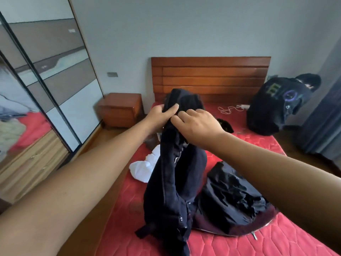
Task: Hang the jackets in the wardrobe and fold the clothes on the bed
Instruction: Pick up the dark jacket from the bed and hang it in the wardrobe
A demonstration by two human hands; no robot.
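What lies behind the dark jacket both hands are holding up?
Left of the dark jacket a white garment shows, right of it a glossy black garment, both on the red mattress. Directly behind it is covered.

The jacket is thick, matt dark cloth with small shiny studs that glint like metal. The black garment beside it is thin, crinkled and glossy. The white cloth looks soft and matt. The mattress is red quilted fabric with a slight sheen. The headboard and nightstand are varnished wood; the wardrobe doors are glossy, mirror-like panels.
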